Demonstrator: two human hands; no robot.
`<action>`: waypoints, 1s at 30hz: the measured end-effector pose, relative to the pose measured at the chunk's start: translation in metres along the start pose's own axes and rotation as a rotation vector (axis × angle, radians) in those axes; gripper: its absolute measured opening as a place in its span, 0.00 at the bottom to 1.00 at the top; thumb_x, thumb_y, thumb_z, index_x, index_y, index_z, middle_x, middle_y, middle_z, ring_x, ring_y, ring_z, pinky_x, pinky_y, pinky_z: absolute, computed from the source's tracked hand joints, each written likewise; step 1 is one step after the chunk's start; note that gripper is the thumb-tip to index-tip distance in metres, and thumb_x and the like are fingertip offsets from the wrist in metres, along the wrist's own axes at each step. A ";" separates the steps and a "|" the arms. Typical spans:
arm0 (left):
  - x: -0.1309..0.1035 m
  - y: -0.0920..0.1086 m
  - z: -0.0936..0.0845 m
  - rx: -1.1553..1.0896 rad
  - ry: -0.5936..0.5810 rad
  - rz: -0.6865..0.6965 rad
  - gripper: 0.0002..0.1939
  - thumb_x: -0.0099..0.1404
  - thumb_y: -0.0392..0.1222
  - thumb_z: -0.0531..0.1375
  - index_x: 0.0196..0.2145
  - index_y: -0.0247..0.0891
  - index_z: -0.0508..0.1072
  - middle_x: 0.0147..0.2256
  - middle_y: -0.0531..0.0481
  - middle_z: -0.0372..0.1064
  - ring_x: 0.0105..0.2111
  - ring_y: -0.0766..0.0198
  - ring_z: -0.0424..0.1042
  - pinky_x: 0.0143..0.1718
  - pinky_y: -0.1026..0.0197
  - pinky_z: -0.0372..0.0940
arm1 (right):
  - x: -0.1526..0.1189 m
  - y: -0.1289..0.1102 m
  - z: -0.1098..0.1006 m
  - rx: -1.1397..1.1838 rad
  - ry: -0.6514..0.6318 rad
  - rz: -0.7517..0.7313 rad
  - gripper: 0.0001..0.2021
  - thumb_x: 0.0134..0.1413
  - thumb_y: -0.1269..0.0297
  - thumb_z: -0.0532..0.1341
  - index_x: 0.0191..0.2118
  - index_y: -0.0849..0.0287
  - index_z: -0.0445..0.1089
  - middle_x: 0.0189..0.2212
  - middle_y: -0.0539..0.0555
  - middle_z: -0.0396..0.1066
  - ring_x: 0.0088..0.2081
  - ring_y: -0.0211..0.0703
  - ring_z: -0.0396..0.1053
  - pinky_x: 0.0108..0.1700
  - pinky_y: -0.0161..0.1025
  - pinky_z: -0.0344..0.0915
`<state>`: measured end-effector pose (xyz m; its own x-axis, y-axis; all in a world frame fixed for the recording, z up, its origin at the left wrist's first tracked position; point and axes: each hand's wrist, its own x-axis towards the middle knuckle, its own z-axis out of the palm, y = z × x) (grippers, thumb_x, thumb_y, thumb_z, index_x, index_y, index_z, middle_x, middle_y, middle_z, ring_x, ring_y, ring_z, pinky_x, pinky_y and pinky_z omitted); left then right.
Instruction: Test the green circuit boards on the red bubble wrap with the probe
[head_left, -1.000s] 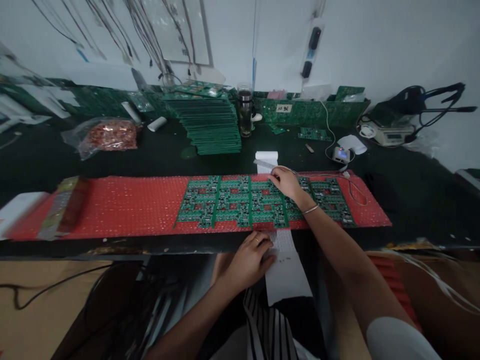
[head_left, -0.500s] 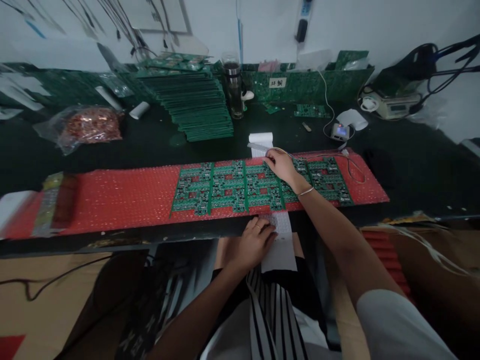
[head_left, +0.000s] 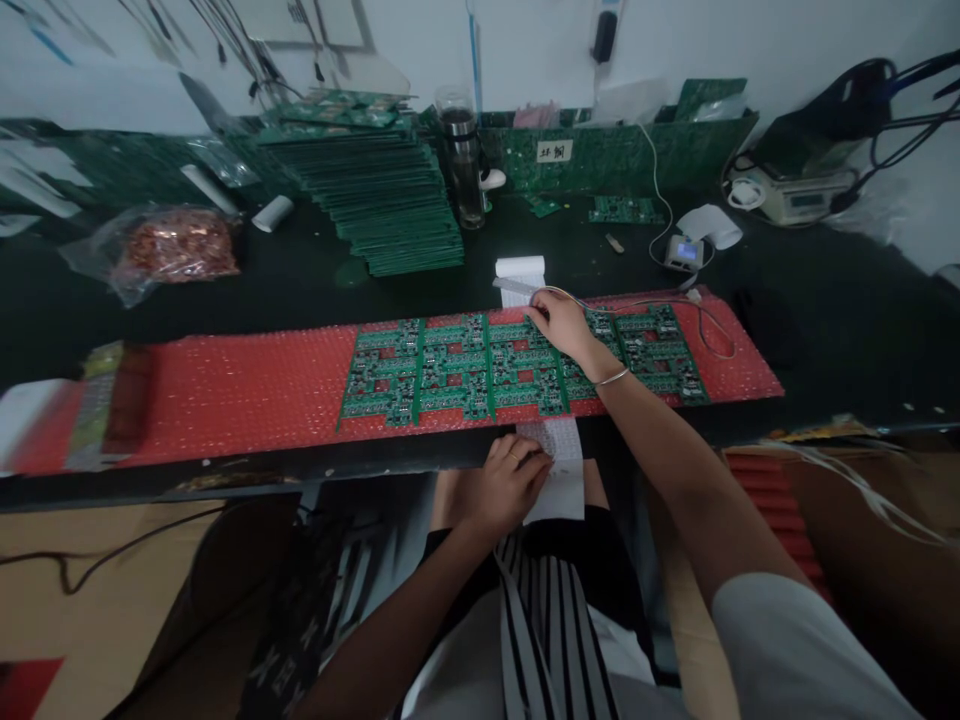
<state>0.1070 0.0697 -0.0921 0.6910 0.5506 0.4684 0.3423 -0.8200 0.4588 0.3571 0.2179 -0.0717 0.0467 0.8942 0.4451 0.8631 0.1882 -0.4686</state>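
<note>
Head view. The camera, worn on the person's head, is looking forward and steeply down from above a striped cloth (head_left: 555,640), which is occupying the lower centre of the frame. The wearer's left hand (head_left: 510,480) and right hand (head_left: 562,325) are appearing at mid-frame, at close range, near the circuit boards (head_left: 515,360). The dark workbench (head_left: 840,310) is stretching from the left edge to the right, and the wall (head_left: 525,45), farther off, is spanning the top.

circuit boards (head_left: 517,360) on bubble wrap (head_left: 247,390), bottle (head_left: 466,175) behind
</note>
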 end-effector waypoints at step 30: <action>0.191 -0.097 -0.024 -0.007 -0.260 -0.268 0.06 0.56 0.32 0.61 0.25 0.37 0.79 0.32 0.47 0.76 0.37 0.59 0.74 0.45 0.59 0.67 | 0.001 -0.007 0.005 0.109 0.113 0.070 0.11 0.62 0.58 0.54 0.30 0.55 0.63 0.26 0.52 0.70 0.29 0.42 0.67 0.34 0.36 0.61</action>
<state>0.1907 0.2577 -0.0293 0.7162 0.6867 0.1243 0.5294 -0.6506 0.5445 0.3487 0.2196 -0.0724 0.1664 0.8567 0.4882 0.7963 0.1752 -0.5790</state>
